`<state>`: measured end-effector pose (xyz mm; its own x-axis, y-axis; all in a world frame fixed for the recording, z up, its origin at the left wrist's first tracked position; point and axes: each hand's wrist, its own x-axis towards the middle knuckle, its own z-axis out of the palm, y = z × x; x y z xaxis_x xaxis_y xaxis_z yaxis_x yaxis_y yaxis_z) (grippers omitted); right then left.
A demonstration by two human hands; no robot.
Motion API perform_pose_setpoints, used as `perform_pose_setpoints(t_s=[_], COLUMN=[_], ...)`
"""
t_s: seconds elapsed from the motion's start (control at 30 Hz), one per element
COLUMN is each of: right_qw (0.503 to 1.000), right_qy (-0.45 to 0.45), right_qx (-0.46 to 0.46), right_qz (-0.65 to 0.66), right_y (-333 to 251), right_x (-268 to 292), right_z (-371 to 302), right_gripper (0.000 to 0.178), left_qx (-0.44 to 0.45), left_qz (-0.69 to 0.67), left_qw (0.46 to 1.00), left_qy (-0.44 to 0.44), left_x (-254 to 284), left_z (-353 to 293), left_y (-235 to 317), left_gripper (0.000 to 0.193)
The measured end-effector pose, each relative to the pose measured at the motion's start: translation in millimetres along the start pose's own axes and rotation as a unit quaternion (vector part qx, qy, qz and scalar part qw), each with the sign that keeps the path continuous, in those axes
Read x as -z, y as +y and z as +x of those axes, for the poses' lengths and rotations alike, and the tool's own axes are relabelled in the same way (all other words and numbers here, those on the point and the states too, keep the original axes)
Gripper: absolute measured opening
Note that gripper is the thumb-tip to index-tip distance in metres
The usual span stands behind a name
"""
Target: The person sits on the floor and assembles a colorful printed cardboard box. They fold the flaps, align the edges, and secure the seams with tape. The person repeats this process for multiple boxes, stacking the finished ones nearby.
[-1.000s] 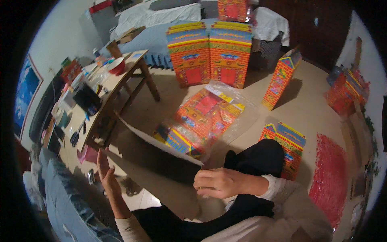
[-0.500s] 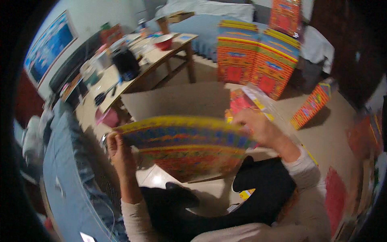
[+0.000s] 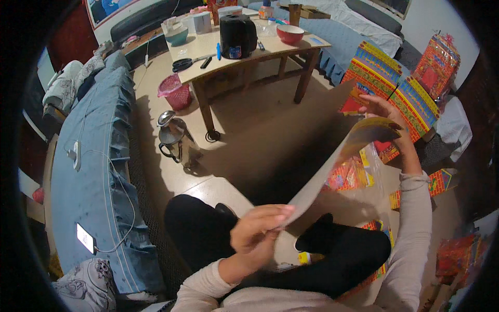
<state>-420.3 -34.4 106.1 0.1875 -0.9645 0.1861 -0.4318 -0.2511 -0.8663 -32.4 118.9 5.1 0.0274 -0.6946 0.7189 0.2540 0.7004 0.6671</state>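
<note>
A thin cardboard sheet (image 3: 325, 177), plain and pale on the side facing me, slants up from left to right and curls at its far end, where yellow print shows. My left hand (image 3: 260, 231) is closed on its lower corner. Up at the curled end, my right hand (image 3: 387, 112) has its fingers stretched out and apart, with the sheet against the palm; its thumb is hidden. Beyond the sheet extends a blurred plain brown panel (image 3: 306, 135); whether the two are joined I cannot tell. Brick-patterned printed cardboard boxes (image 3: 374, 67) stand behind my right hand.
A wooden table (image 3: 208, 73) ahead bears a black appliance (image 3: 238, 36), a red bowl (image 3: 290, 35) and scissors (image 3: 188, 63). A metal kettle (image 3: 175, 140) and pink basket (image 3: 175, 93) stand on the floor. A blue-covered sofa (image 3: 88, 156) runs along my left. Plastic-wrapped packs (image 3: 348, 174) lie right.
The sheet has swung from level, printed side showing, to a steep slant showing its plain side. My left hand moved right and nearer; my right hand moved up and right, its fingers spreading. The view turned left.
</note>
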Motion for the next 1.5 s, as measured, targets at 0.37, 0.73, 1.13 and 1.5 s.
perform_pose_setpoints(t_s=[0.37, 0.73, 1.13, 1.5], right_qw=[0.913, 0.924, 0.911, 0.899], right_qy=[0.254, 0.005, -0.020, 0.000], right_qx=[0.185, 0.167, 0.241, 0.329], right_qz=[-0.259, -0.345, -0.335, -0.290], right_y=[-27, -62, -51, -47], right_x=[-51, -88, -85, -89], right_z=[-110, -100, -52, 29], right_gripper=[0.050, 0.026, 0.023, 0.027], left_qx=[-0.029, -0.036, -0.003, -0.014], left_qz=[0.103, 0.262, 0.315, 0.358], left_qw=[0.984, 0.923, 0.906, 0.912], left_qy=[-0.142, -0.279, -0.283, -0.200], left_x=[-36, 23, 51, 48], left_z=[-13, 39, 54, 70], left_y=[-20, -14, -62, -41], left_gripper=[0.034, 0.043, 0.018, 0.021])
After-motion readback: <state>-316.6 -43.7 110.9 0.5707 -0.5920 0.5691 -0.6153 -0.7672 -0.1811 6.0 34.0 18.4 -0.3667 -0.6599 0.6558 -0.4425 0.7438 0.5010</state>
